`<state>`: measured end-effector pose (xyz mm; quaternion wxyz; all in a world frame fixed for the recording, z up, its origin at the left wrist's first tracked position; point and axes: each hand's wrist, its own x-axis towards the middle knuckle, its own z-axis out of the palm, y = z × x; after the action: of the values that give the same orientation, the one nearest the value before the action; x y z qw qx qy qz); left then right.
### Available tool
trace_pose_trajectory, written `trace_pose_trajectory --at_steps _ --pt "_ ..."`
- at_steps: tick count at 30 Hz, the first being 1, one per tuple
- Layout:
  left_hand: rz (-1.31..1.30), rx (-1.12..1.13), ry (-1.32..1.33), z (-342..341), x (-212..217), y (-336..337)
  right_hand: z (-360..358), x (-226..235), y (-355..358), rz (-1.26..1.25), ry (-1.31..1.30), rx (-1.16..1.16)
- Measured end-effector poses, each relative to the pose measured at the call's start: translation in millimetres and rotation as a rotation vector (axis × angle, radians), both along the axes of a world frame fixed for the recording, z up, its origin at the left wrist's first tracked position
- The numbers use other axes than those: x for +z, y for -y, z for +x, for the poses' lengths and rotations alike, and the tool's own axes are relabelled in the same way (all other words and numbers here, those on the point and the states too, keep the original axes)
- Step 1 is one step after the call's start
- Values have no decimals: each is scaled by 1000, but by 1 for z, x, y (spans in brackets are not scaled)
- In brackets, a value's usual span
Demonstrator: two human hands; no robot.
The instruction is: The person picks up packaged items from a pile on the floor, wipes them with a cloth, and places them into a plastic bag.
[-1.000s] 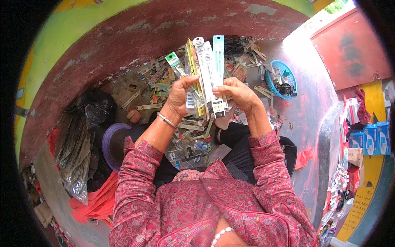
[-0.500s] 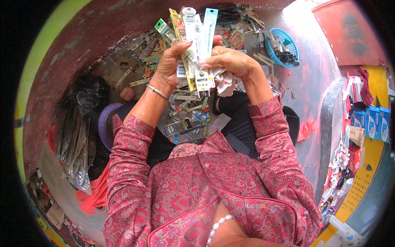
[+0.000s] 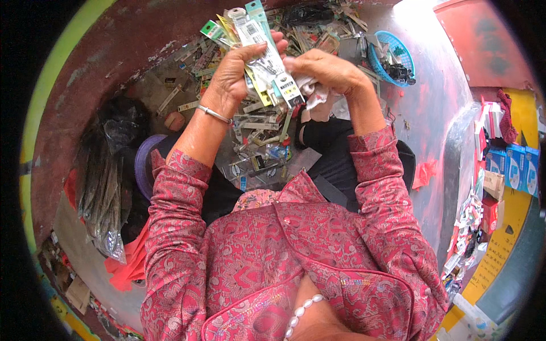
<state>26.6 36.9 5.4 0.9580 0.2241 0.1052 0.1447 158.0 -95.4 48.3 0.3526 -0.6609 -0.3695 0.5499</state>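
Left hand is clamped round a fanned bunch of slim carded packets, held up over the littered floor so they stay sorted. Right hand is closed on the bunch's lower end, maybe on crumpled white wrapping too, hard to tell.

Fan of long narrow carded packets, green, yellow, teal & white w/ clear fronts, held top centre. More such packets strewn on the floor below. Blue boxes stacked far right; beside them a red box, poss. cardboard.
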Motion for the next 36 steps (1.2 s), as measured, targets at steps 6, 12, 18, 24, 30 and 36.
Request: trace_pose_trajectory --at_steps 6,12,18,24,30,36 --pt "53 105 -64 1 1 0 26 18 -1 409 -57 -573" --pt "-88 176 -139 6 -2 5 -18 19 -39 916 546 -240" --pt "-252 171 16 -1 -11 -24 -29 -1 -20 795 859 171" --pt "-249 203 11 -7 11 -24 19 8 17 506 604 -75" --pt "34 -4 -78 -5 9 -1 32 17 -9 682 -12 -809" --pt "285 -73 -239 -6 15 15 -22 36 -28 827 454 -697"
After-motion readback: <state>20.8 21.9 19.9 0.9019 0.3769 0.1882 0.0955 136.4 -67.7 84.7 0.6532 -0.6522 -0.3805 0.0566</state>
